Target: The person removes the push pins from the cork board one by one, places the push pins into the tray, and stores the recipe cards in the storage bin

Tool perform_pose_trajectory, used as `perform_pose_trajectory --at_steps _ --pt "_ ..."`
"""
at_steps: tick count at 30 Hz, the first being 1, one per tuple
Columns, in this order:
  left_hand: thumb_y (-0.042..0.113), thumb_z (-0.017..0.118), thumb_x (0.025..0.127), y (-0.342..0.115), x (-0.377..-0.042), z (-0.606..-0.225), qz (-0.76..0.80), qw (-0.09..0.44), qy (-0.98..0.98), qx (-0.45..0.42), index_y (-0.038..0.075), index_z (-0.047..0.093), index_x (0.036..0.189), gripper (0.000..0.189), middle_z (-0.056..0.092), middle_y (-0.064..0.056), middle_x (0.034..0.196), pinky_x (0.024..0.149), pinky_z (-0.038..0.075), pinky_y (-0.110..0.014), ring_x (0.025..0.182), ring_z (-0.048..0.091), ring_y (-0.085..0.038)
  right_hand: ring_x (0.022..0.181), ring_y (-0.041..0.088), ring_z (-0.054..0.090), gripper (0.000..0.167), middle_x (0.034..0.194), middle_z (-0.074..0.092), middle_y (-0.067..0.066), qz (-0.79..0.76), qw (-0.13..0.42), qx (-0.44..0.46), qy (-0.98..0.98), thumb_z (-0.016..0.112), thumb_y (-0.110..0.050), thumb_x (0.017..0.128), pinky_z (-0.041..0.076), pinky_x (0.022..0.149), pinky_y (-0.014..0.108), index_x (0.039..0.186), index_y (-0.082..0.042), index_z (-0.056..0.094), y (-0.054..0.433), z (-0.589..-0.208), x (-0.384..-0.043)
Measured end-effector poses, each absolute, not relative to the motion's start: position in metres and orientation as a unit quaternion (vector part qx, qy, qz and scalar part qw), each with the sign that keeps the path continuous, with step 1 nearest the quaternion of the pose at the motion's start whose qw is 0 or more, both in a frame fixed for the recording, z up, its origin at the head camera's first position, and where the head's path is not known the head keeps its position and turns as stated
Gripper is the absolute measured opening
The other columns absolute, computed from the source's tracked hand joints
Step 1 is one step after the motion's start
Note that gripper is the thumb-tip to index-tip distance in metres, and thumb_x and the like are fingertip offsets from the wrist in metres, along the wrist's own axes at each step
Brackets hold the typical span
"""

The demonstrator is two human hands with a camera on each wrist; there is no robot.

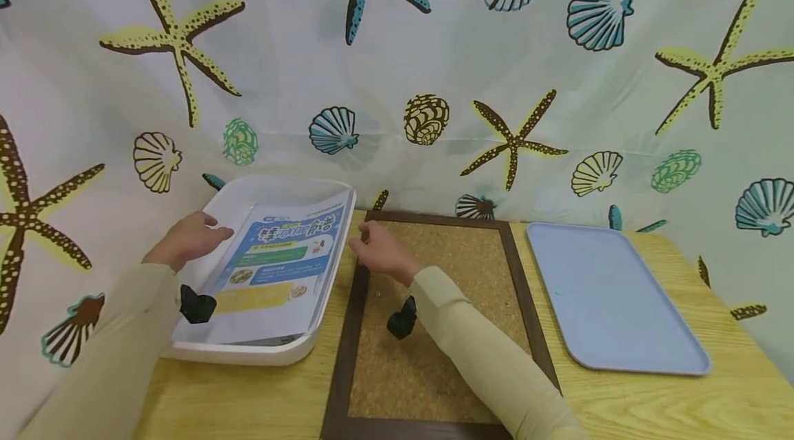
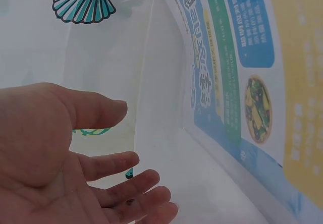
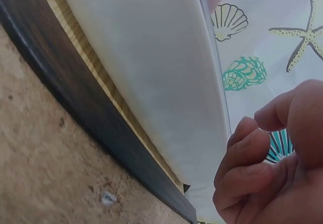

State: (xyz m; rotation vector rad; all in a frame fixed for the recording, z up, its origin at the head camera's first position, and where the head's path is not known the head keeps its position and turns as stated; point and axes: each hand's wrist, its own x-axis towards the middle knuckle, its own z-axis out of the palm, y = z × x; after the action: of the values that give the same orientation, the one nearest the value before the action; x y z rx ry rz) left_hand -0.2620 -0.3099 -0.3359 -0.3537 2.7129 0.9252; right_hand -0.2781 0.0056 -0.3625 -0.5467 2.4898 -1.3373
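A white tray [image 1: 267,355] stands at the left of the table and holds paper sheets. The top sheet [image 1: 282,254] is printed with blue, green and yellow blocks and small food pictures. My left hand [image 1: 195,236] is over the tray's left side, fingers extended and apart from the sheets; the left wrist view shows its palm with nothing in it. Just beyond the tray's right rim is my right hand [image 1: 384,250], above the top left of a cork board [image 1: 387,385]. Its fingers are loosely bent, and no object shows between them in the right wrist view.
The cork board has a dark wooden frame [image 1: 350,357] and lies beside the white tray. Farther right, a light blue tray [image 1: 620,302] lies on the wooden table [image 1: 713,330]. A curtain [image 1: 397,67] with starfish and shells hangs behind.
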Motion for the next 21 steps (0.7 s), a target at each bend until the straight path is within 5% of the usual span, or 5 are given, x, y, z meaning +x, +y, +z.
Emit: perform_pose_trajectory --at_steps 5,12,15,21 --pt "0.031 0.045 0.098 -0.308 -0.263 -0.337 0.317 0.143 0.930 -0.118 -0.017 0.015 0.142 0.072 0.023 -0.040 0.141 0.106 0.030 -0.066 0.122 0.031 -0.052 0.086 0.031 0.061 0.052 0.108 0.062 0.022 -0.475 0.147 -0.189 0.847 0.045 -0.021 0.102 0.046 0.068 0.029 0.145 0.004 0.032 0.012 -0.362 -0.278" --pt "0.029 0.045 0.098 -0.298 -0.262 -0.336 0.313 0.142 0.933 -0.104 -0.018 0.016 0.141 0.070 0.025 -0.039 0.139 0.106 0.030 -0.065 0.121 0.032 -0.050 0.043 0.008 0.032 0.051 0.055 0.047 0.001 -0.476 0.147 -0.198 0.844 0.044 -0.020 0.102 0.030 0.047 0.024 0.145 0.005 0.032 0.015 -0.364 -0.281" --pt "0.030 0.044 0.098 -0.292 -0.261 -0.337 0.316 0.147 0.932 -0.096 -0.019 0.016 0.141 0.070 0.026 -0.039 0.139 0.107 0.029 -0.064 0.122 0.033 -0.050 0.046 0.011 0.037 0.051 0.057 0.048 0.002 -0.475 0.152 -0.195 0.844 0.044 -0.020 0.102 0.034 0.051 0.024 0.145 0.004 0.032 0.020 -0.364 -0.280" --pt "0.030 0.044 0.098 -0.284 -0.262 -0.340 0.299 0.149 0.941 -0.054 -0.021 0.017 0.139 0.071 0.028 -0.041 0.137 0.104 0.036 -0.059 0.118 0.040 -0.048 0.081 0.028 0.062 0.053 0.098 0.064 0.021 -0.472 0.158 -0.188 0.847 0.044 -0.021 0.101 0.046 0.065 0.026 0.146 0.002 0.031 0.034 -0.364 -0.279"
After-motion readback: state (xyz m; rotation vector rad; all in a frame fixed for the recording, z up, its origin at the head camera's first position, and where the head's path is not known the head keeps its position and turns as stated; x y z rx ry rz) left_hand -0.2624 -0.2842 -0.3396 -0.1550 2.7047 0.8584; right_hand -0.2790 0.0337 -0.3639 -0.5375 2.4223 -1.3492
